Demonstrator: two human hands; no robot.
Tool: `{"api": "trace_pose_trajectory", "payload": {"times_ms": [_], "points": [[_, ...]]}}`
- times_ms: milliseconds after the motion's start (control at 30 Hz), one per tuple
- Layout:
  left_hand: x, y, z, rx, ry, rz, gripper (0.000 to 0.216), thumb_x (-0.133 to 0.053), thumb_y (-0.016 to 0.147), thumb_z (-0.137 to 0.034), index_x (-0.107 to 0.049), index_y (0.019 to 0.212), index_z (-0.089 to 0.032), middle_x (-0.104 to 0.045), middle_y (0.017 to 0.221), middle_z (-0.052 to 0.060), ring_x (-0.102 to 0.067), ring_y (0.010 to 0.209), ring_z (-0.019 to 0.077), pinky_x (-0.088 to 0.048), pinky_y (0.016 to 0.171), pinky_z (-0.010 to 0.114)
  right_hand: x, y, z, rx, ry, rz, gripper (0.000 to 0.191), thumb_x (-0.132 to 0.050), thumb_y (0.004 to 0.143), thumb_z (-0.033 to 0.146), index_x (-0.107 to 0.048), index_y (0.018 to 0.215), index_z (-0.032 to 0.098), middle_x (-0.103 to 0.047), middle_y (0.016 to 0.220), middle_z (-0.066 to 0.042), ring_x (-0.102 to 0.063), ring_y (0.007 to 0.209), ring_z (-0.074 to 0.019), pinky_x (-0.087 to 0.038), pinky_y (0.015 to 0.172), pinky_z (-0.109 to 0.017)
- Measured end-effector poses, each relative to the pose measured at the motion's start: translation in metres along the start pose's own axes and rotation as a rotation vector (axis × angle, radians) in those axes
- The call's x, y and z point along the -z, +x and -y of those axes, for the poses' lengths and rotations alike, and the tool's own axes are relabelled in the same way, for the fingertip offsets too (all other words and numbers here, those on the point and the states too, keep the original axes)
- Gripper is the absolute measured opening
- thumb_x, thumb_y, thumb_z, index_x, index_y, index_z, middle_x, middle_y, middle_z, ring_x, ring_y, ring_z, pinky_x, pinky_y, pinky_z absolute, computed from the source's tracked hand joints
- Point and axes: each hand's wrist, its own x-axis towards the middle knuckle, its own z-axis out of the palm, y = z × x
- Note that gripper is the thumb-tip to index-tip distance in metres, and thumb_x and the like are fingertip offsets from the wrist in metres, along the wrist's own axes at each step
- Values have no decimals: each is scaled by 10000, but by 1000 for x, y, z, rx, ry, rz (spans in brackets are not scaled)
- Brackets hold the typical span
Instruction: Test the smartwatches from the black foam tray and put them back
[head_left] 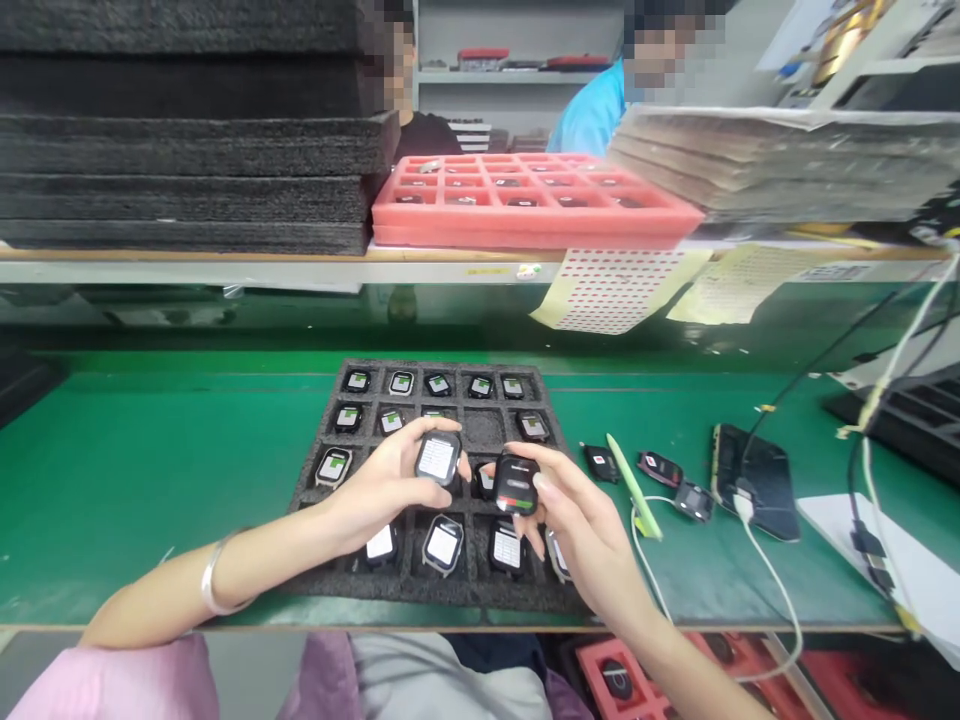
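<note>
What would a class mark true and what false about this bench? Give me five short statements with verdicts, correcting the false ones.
1. The left hand holds a white-screened watch and the right hand a dark-screened watch. True.
2. The dark-screened watch shows nothing but black. False: red and green show near its lower edge.
3. A green stick lies to the right of the black tray. True.
4. A pink tray sits on the shelf. True.
5. The black tray is on the shelf too. False: it lies on the green bench.
</note>
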Motion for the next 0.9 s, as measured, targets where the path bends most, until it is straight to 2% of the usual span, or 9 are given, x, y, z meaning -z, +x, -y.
{"api": "trace_pose_trajectory", "payload": {"times_ms": [133, 233, 367, 500, 633, 833, 900], "points": [[0, 4, 5, -40, -101, 68, 630, -630, 625, -18, -503, 1213, -205, -634, 991, 56, -604, 934, 214, -463, 808, 342, 8, 0, -1, -7, -27, -5, 322, -505, 945, 350, -537, 1254, 263, -653, 935, -43, -514, 531, -95, -422, 441, -218], [1, 4, 9, -57, -149, 88, 501, -620, 745, -118, -489, 1221, -197, -627, 979, 77, -643, 884, 237, -504, 788, 405, 9, 2, -3, -2, -2, -5, 330, -514, 937, 348, -536, 1256, 268, -650, 1002, -57, -516, 535, -98, -424, 439, -226], [4, 8, 15, -122, -72, 94, 272, -539, 903, -272, -520, 1158, -179, -627, 912, 74, -662, 787, 203, -540, 675, 339, 6, 3, -2, -10, 12, -11, 314, -531, 926, 356, -562, 1223, 262, -645, 1043, -74, -525, 542, -106, -419, 432, -231], [8, 10, 17, -153, -30, 84, 294, -566, 897, -309, -524, 1159, -182, -625, 869, 60, -656, 752, 187, -542, 618, 297, 4, 2, 0, -29, -5, -5, 315, -529, 929, 352, -561, 1231, 269, -641, 1076, -81, -521, 538, -102, -425, 447, -237], [8, 8, 17, -161, -38, 91, 378, -621, 862, -298, -512, 1210, -197, -621, 922, 69, -642, 809, 191, -549, 691, 332, 4, 1, -1, -38, -15, -13, 321, -538, 923, 350, -561, 1232, 269, -646, 1074, -81, -528, 540, -106, -436, 454, -243], [9, 3, 17, -135, -36, 200, 654, -710, 746, -76, -427, 1303, -268, -566, 1116, 84, -598, 958, 193, -500, 860, 387, 3, 0, 1, -25, 8, -53, 304, -561, 901, 364, -588, 1190, 272, -665, 1031, -77, -532, 547, -119, -424, 423, -231], [8, 2, 16, -119, -58, 226, 633, -714, 736, -78, -450, 1281, -262, -576, 1102, 83, -605, 949, 202, -497, 863, 411, 1, -1, 3, -38, 4, -77, 300, -566, 895, 364, -596, 1180, 277, -663, 1053, -81, -537, 565, -127, -427, 427, -233]]}}
